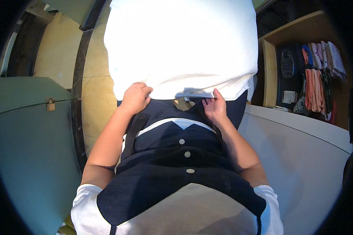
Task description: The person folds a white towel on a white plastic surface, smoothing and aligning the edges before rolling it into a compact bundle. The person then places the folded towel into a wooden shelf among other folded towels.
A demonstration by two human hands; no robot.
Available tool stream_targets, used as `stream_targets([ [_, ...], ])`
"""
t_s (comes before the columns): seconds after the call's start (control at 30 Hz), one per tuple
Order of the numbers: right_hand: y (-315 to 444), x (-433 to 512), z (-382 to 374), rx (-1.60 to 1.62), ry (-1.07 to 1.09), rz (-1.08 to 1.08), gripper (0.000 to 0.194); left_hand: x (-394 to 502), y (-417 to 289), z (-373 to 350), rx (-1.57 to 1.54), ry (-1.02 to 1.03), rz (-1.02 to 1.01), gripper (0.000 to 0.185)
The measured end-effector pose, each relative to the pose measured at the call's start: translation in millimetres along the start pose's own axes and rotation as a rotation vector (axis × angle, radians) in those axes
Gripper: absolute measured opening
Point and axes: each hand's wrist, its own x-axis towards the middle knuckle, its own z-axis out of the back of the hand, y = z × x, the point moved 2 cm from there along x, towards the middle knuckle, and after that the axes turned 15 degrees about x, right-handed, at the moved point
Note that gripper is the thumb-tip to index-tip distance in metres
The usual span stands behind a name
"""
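A large white cloth (182,50), bright and nearly featureless from glare, spreads before me with its near edge at my lap. Its near part shows soft creases towards the right corner. My left hand (136,98) grips the near left edge, fingers curled over the fabric. With the palm turned up, my right hand (214,105) pinches the near edge right of the middle, thumb on top and fingers beneath. What lies under the cloth is hidden. Below both hands are my dark buttoned vest (164,158) and dark trousers.
On the right, an open wooden compartment (269,73) holds a black safe with a keypad (287,63) and several folded textiles (314,91). A pale panel (285,152) stands below it. At left are a green cabinet (32,141) with a brass padlock (50,105) and tan floor tiles (95,108).
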Motion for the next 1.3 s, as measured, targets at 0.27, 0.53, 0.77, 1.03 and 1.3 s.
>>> stream_targets([
  [0.27,48,-28,9,0.248,0.076,0.155,0.040,-11,6,26,-0.021,0.258,-0.124,0.010],
  [0.53,68,-34,19,-0.148,0.020,0.391,0.015,-35,6,48,-0.272,0.230,-0.120,0.020],
  [0.77,70,-30,7,-0.297,0.068,0.060,0.029,-42,2,45,-0.416,0.166,-0.116,0.022],
  [1.03,63,-28,-4,-0.033,0.059,-0.090,0.037,-45,4,52,-0.436,0.205,-0.092,0.024],
  [1.3,59,-17,-11,0.240,0.226,0.026,0.047,-45,3,44,-0.513,0.198,-0.069,0.024],
])
